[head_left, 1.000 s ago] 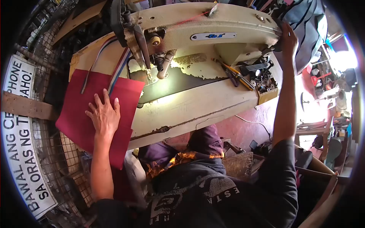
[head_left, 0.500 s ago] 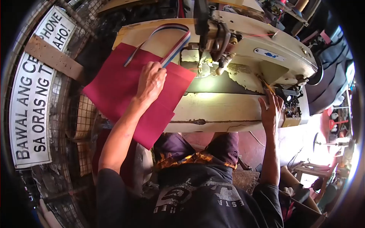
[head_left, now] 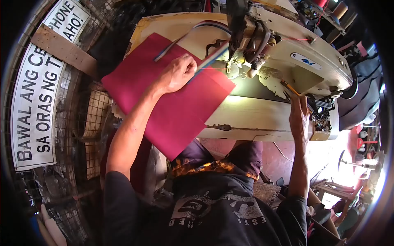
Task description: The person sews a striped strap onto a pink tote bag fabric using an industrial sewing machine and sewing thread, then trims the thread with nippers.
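Note:
My left hand point(head_left: 177, 74) is closed above a maroon cloth point(head_left: 172, 112). A thin red thread point(head_left: 211, 68) runs from its fingertips toward the needle area of a sewing machine point(head_left: 283, 45). Just beside these fingers, a striped ribbon point(head_left: 211, 57) in white, blue and red lies on the cloth and loops up behind the machine head. My right hand point(head_left: 299, 112) is closed on a slim orange-and-dark pointed tool point(head_left: 290, 87) at the right of the machine bed. Its exact kind is hard to make out.
A lamp lights the pale, worn machine bed point(head_left: 246, 115). Wire mesh and a white lettered sign point(head_left: 35, 110) stand at the left. Thread spools point(head_left: 340, 10) sit at the upper right. Dark cloth point(head_left: 361, 94) hangs beyond the machine's right end.
The view has shifted, and the cloth and ribbon sit farther right. My left fingers have curled in, with thread now stretched from them. My right fingers have closed round the tool and raised it slightly.

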Demonstrator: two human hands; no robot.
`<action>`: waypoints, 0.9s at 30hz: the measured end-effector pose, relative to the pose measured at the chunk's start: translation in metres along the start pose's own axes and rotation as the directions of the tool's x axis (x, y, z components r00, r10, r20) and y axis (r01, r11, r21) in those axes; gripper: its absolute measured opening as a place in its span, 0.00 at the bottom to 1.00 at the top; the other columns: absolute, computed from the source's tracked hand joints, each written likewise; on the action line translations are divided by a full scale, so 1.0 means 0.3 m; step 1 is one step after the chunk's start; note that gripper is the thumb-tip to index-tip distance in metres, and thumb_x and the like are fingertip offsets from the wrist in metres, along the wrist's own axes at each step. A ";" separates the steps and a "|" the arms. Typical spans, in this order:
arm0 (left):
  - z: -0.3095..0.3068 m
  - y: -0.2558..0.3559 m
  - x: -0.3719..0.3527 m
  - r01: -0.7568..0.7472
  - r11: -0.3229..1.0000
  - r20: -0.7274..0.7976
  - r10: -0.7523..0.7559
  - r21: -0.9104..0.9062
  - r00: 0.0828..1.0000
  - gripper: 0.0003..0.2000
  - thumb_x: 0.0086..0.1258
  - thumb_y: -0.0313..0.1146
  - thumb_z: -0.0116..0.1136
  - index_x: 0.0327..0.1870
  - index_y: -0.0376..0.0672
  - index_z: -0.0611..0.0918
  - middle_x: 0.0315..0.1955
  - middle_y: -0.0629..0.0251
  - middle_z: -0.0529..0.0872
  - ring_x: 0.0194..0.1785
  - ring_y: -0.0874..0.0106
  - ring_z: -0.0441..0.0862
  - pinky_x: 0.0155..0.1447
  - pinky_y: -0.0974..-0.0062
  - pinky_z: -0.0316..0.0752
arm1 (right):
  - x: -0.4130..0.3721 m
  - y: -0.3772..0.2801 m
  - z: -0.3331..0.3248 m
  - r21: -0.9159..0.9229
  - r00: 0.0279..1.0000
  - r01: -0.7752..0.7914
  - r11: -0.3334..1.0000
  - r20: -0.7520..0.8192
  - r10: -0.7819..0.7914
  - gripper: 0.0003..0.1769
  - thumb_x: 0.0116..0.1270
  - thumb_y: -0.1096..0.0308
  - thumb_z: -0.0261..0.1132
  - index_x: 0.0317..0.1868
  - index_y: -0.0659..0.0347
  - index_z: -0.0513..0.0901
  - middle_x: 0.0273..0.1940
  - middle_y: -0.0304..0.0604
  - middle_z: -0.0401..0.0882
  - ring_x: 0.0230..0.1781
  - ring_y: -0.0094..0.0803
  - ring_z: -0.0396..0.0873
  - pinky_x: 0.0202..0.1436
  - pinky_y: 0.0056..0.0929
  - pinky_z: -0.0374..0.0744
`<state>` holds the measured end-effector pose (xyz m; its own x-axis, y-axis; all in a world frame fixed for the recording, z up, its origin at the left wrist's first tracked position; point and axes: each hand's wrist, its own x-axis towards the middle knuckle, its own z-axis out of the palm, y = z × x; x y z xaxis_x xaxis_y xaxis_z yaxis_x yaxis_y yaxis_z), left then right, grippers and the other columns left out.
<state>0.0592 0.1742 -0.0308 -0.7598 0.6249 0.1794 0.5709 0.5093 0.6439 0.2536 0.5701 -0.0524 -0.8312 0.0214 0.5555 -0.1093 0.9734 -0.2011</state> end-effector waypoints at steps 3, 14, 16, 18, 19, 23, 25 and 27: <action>-0.005 -0.012 0.026 0.120 0.969 0.121 -0.096 -0.215 0.988 0.07 0.80 0.30 0.58 0.42 0.35 0.81 0.39 0.71 0.79 0.44 0.81 0.80 0.49 0.77 0.77 | 0.025 -0.221 0.047 0.488 0.950 -0.312 0.815 0.163 0.267 0.10 0.77 0.77 0.57 0.55 0.64 0.80 0.45 0.53 0.79 0.34 0.48 0.84 0.34 0.40 0.82; -0.017 0.013 0.064 0.052 0.967 0.137 -0.018 -0.249 0.990 0.09 0.73 0.32 0.62 0.40 0.34 0.84 0.41 0.56 0.85 0.42 0.67 0.87 0.49 0.68 0.81 | 0.345 -0.634 0.354 0.523 0.841 -0.419 0.742 0.531 0.100 0.25 0.67 0.54 0.72 0.48 0.72 0.83 0.38 0.57 0.87 0.39 0.43 0.87 0.46 0.40 0.81; -0.017 0.019 0.066 0.028 0.983 0.118 -0.006 -0.184 0.993 0.08 0.72 0.31 0.62 0.39 0.35 0.83 0.40 0.54 0.85 0.44 0.63 0.87 0.49 0.66 0.81 | 0.368 -0.657 0.391 0.527 0.828 -0.449 0.721 0.549 0.114 0.22 0.67 0.55 0.72 0.45 0.71 0.85 0.36 0.56 0.87 0.43 0.41 0.88 0.49 0.39 0.82; -0.011 0.015 0.064 -0.003 0.987 0.069 0.015 -0.162 0.998 0.08 0.72 0.30 0.62 0.43 0.33 0.81 0.41 0.49 0.83 0.44 0.55 0.84 0.51 0.63 0.80 | 0.338 -0.646 0.372 0.557 0.852 -0.421 0.716 0.513 0.101 0.21 0.69 0.56 0.71 0.46 0.70 0.85 0.36 0.55 0.87 0.40 0.41 0.88 0.47 0.38 0.82; 0.004 0.019 0.057 -0.030 0.997 -0.066 0.025 -0.068 0.997 0.08 0.73 0.30 0.62 0.42 0.34 0.79 0.41 0.51 0.82 0.45 0.55 0.84 0.52 0.62 0.79 | 0.310 -0.631 0.350 0.572 0.865 -0.405 0.714 0.493 0.095 0.21 0.69 0.56 0.71 0.47 0.69 0.85 0.36 0.54 0.88 0.39 0.41 0.88 0.46 0.37 0.82; 0.114 0.156 -0.061 -0.118 0.971 -0.286 0.176 0.207 0.942 0.20 0.71 0.41 0.68 0.49 0.36 0.73 0.46 0.50 0.75 0.54 0.50 0.77 0.60 0.53 0.73 | 0.137 -0.491 0.218 0.476 0.891 -0.449 0.756 0.300 0.341 0.15 0.69 0.61 0.72 0.45 0.65 0.83 0.36 0.53 0.86 0.34 0.40 0.85 0.40 0.38 0.81; 0.217 0.216 -0.147 -0.058 0.934 -0.194 0.134 0.352 0.972 0.23 0.69 0.42 0.69 0.51 0.33 0.74 0.52 0.46 0.75 0.63 0.47 0.74 0.69 0.49 0.69 | 0.108 -0.439 0.153 0.447 0.796 -0.603 0.660 0.392 0.462 0.16 0.69 0.62 0.73 0.48 0.65 0.83 0.35 0.51 0.86 0.34 0.41 0.85 0.42 0.37 0.82; 0.252 0.210 -0.187 -0.040 0.904 -0.203 0.138 0.426 0.969 0.25 0.69 0.42 0.70 0.53 0.31 0.73 0.56 0.44 0.73 0.69 0.45 0.70 0.74 0.47 0.64 | 0.084 -0.419 0.125 0.506 0.723 -0.690 0.517 0.480 0.496 0.17 0.68 0.63 0.73 0.51 0.65 0.83 0.39 0.53 0.87 0.36 0.45 0.85 0.43 0.38 0.82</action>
<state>0.1614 0.2159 -0.0567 -0.7207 0.5562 0.4138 0.6787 0.6876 0.2579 0.2258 0.4397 -0.0433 -0.9171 0.3894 -0.0852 0.2416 0.3730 -0.8958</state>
